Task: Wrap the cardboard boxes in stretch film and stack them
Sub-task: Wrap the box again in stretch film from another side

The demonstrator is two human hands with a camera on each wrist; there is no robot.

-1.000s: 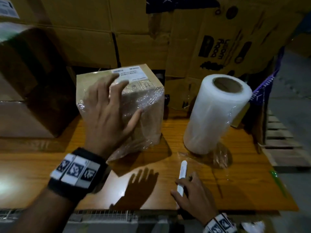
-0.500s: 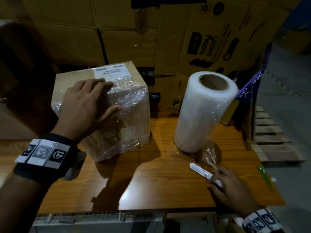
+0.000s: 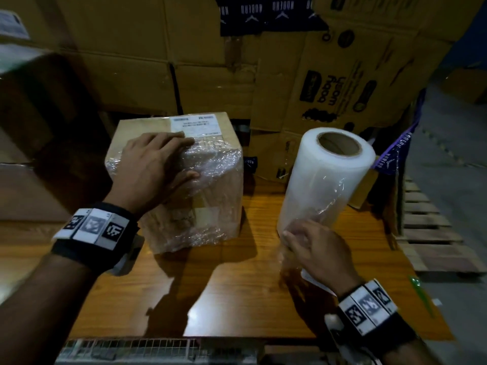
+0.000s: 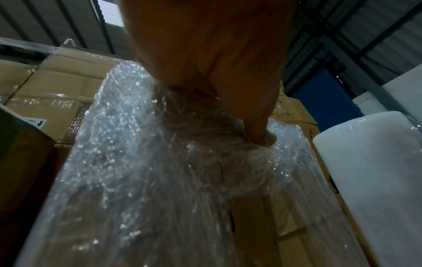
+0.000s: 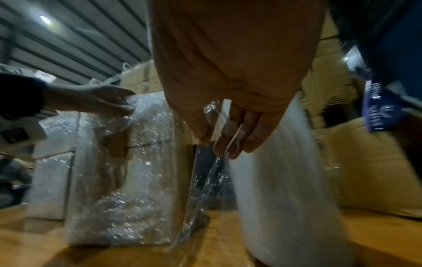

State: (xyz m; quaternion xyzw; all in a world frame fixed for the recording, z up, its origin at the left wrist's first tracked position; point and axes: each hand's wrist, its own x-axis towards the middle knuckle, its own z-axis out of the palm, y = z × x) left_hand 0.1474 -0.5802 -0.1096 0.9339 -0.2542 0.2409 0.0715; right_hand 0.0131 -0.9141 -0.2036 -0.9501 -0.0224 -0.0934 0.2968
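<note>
A cardboard box (image 3: pixel 210 196), partly wrapped in wrinkled stretch film, stands on the wooden table (image 3: pixel 237 299). My left hand (image 3: pixel 181 156) presses on its top front edge, with the fingers flat on top and the thumb (image 4: pixel 262 139) on the filmed front face. To the right, a stretch film roll (image 3: pixel 324 180) stands upright. At its base my right hand (image 3: pixel 300 230) pinches the loose film end (image 5: pixel 205 180) between thumb and fingers. A white cutter (image 3: pixel 313 281) lies on the table, partly under that hand.
Large stacked cartons (image 3: pixel 184 61) form a wall right behind the table. A dark carton (image 3: pixel 39 127) stands at the left. A wooden pallet (image 3: pixel 434 233) lies on the floor to the right. The table's front edge meets a wire grating (image 3: pixel 131 349).
My right hand let go of the white cutter and moved up to the roll's base, taking the film end. My left hand slid from the box's front face to its top edge.
</note>
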